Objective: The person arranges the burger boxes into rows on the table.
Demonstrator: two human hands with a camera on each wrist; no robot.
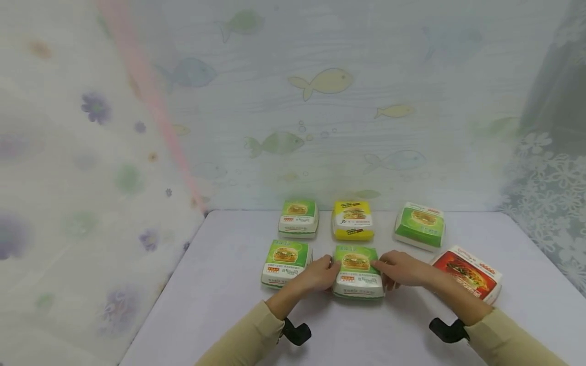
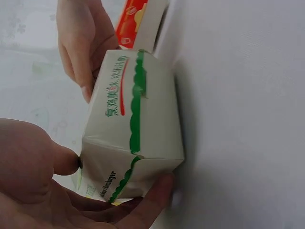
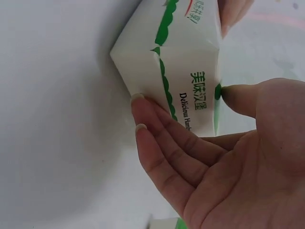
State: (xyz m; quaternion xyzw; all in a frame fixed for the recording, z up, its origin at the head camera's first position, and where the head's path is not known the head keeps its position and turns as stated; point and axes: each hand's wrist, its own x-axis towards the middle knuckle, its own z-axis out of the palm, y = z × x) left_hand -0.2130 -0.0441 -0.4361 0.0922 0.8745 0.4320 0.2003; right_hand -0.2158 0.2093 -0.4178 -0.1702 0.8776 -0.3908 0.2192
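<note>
A green-and-white burger box (image 1: 357, 264) sits in the middle of the front row on the white table (image 1: 220, 310). My left hand (image 1: 320, 274) grips its left side, and my right hand (image 1: 403, 268) grips its right side. In the left wrist view the left hand (image 2: 52, 191) has its thumb at the box's (image 2: 143, 119) top edge and its fingers low along the side wall. In the right wrist view the right hand (image 3: 214, 157) lays its fingers along the box's (image 3: 176, 67) side wall, with the thumb on the upper edge.
Another green box (image 1: 286, 262) lies just left of the held one. Behind stand a green box (image 1: 298, 217), a yellow box (image 1: 352, 219) and a tilted green box (image 1: 420, 225). A red box (image 1: 467, 273) lies beside my right forearm. Patterned curtains hang behind and at both sides.
</note>
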